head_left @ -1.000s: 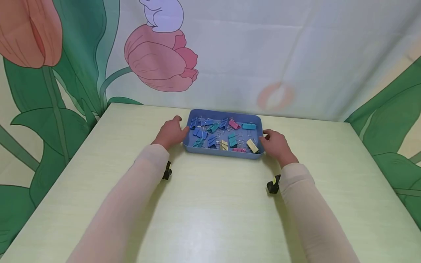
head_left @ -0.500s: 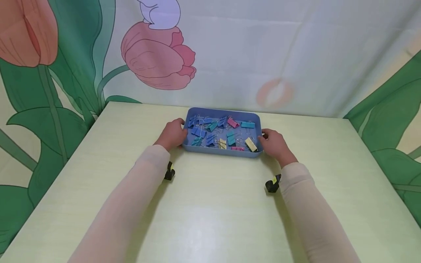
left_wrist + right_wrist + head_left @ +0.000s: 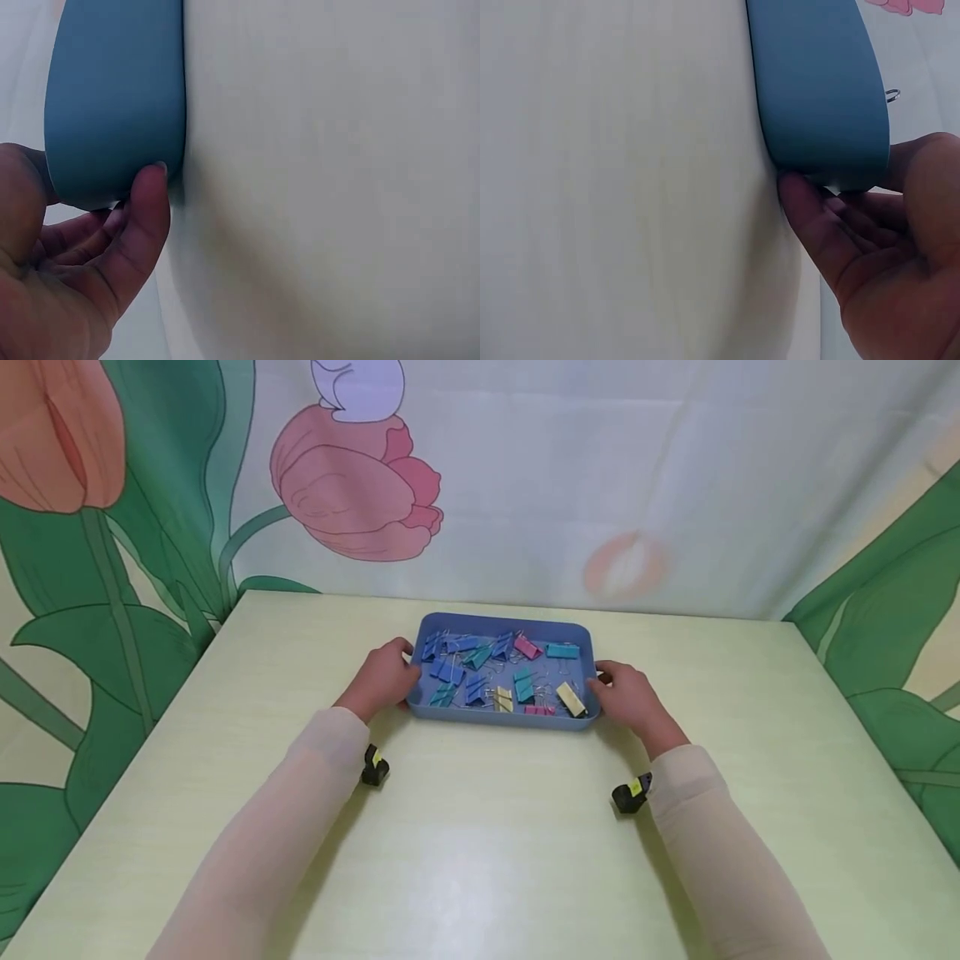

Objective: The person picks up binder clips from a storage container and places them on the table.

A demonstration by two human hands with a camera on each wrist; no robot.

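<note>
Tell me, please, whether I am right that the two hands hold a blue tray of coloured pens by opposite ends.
Not quite: the blue tray holds coloured binder clips, not pens, as the head view shows. The left hand and right hand hold it by opposite ends.

A shallow blue rectangular tray (image 3: 495,719) with rounded corners sits upright on the pale tabletop (image 3: 480,827); inside the tray lie scattered blue, teal, pink and cream wire-handled binder clips (image 3: 523,683).
</note>
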